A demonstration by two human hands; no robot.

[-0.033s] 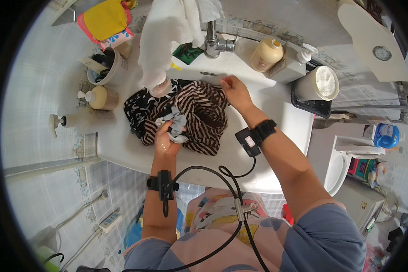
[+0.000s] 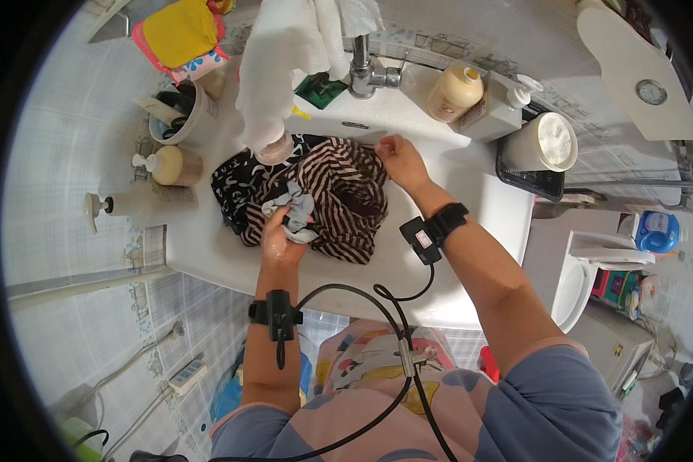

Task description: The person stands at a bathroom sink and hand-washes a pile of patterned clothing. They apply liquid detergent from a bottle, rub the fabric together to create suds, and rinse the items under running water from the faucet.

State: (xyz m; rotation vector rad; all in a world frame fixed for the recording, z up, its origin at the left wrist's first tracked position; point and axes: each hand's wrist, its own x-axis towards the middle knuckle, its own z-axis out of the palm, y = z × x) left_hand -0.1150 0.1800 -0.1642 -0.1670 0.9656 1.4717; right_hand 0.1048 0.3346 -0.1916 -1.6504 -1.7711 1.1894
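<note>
My left hand (image 2: 282, 237) is closed round a bunched light grey cloth (image 2: 297, 206), wet-looking, above the left part of the sink. Under it lies a heap of brown-and-black striped fabric (image 2: 343, 181), with a black fabric with white pattern (image 2: 235, 181) at its left side. My right hand (image 2: 399, 158) is at the upper right edge of the striped fabric, near the sink's back wall. Its fingers are curled together, and whatever they may hold is hidden. Both hands are inside the white sink (image 2: 454, 177).
A chrome faucet (image 2: 371, 75) stands behind the sink, and a white towel (image 2: 281, 69) hangs over its left part, partly hiding a clear-bottomed container (image 2: 273, 146). Pump bottles (image 2: 179, 167) line the left rim. Cream bottle (image 2: 456, 94) and white tub (image 2: 548, 142) stand at right. Cables (image 2: 399, 339) run from my wrists.
</note>
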